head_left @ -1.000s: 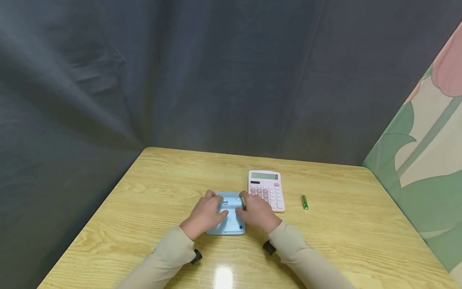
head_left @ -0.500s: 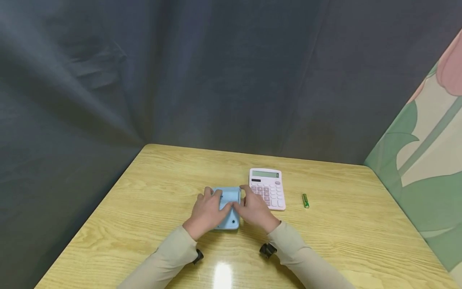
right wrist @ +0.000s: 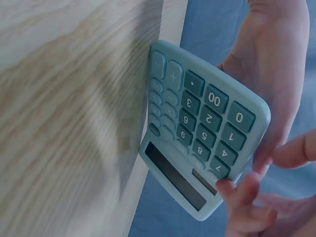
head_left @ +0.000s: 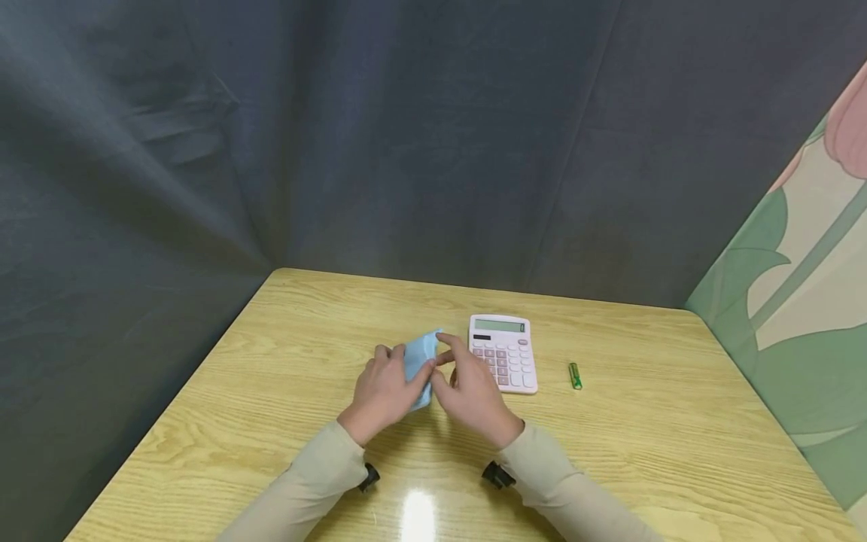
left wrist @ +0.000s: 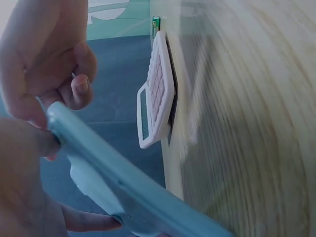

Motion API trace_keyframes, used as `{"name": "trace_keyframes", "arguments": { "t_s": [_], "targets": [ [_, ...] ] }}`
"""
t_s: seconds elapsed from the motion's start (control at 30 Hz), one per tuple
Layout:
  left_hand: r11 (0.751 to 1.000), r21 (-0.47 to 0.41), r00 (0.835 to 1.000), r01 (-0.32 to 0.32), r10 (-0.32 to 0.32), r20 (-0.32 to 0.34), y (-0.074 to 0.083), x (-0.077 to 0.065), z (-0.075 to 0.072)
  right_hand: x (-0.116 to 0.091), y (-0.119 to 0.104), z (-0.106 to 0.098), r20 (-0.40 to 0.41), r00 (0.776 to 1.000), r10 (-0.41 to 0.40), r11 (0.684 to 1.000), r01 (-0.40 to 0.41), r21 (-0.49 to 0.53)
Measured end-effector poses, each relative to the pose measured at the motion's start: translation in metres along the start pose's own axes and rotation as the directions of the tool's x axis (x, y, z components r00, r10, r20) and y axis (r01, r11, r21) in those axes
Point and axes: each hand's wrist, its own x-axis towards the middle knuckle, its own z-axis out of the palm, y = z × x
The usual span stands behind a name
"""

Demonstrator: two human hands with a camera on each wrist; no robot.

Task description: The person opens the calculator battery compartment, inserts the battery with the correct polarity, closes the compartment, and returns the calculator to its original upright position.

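Observation:
A light-blue calculator (head_left: 418,361) is tilted up on its side over the table, its back toward the head camera. Its keys (right wrist: 210,111) and dark display face the right wrist view. My left hand (head_left: 384,388) grips it, thumb at the raised edge and fingers across the back. At that same edge is my right hand (head_left: 473,390), its fingers loosely bent. In the right wrist view its fingertips (right wrist: 228,188) appear to touch the rim near the display, while the thumb stands off.
A pink calculator (head_left: 515,361) lies face up just right of the hands, showing 0. Further right lies a green battery (head_left: 575,376). Dark curtain (head_left: 433,150) hangs behind the wooden table (head_left: 305,331), with a floral panel (head_left: 813,301) at the right.
The blue calculator has gone from lying back-up to tilted, its right edge raised. My left hand keeps hold; the right thumb has come off its back.

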Motion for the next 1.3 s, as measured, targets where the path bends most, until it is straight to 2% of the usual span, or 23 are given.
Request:
{"name": "trace_keyframes", "arguments": {
  "t_s": [0.1,0.3,0.47,0.63,0.77,0.87,1.07,1.17,1.3],
  "targets": [
    [1.000,-0.016,1.000,0.012,-0.012,-0.011,-0.002,0.001,-0.003,-0.001,-0.002,0.001,0.008,0.999,-0.050,0.998,0.049,0.025],
    [0.993,-0.108,0.999,0.036,-0.035,0.018,-0.006,0.004,-0.012,-0.002,-0.003,0.002,0.050,0.993,-0.111,0.993,0.109,0.045],
    [0.979,-0.196,0.998,0.061,-0.054,0.037,-0.011,0.006,-0.017,-0.003,-0.004,0.004,0.112,0.977,-0.180,0.982,0.173,0.073],
    [0.946,-0.320,0.998,0.057,-0.044,0.047,-0.017,0.011,-0.020,-0.002,-0.004,0.007,0.197,0.960,-0.198,0.979,0.184,0.089],
    [0.896,-0.442,0.998,0.048,-0.024,0.059,-0.022,0.013,-0.018,-0.002,-0.007,0.009,0.257,0.946,-0.196,0.980,0.179,0.086],
    [0.870,-0.490,0.998,0.049,-0.023,0.058,-0.025,0.013,-0.015,-0.002,-0.008,0.011,0.288,0.936,-0.204,0.979,0.192,0.070],
    [0.868,-0.489,0.996,0.088,-0.079,0.040,-0.030,0.012,-0.008,-0.003,-0.008,0.016,0.312,0.925,-0.218,0.975,0.217,0.040],
    [0.830,-0.545,0.993,0.120,-0.093,0.076,-0.031,0.013,-0.007,-0.003,-0.008,0.017,0.321,0.920,-0.227,0.973,0.231,0.027],
    [0.737,-0.650,0.982,0.186,-0.124,0.140,-0.036,0.016,-0.004,-0.004,-0.004,0.017,0.382,0.899,-0.217,0.972,0.234,0.001]
  ]
}}
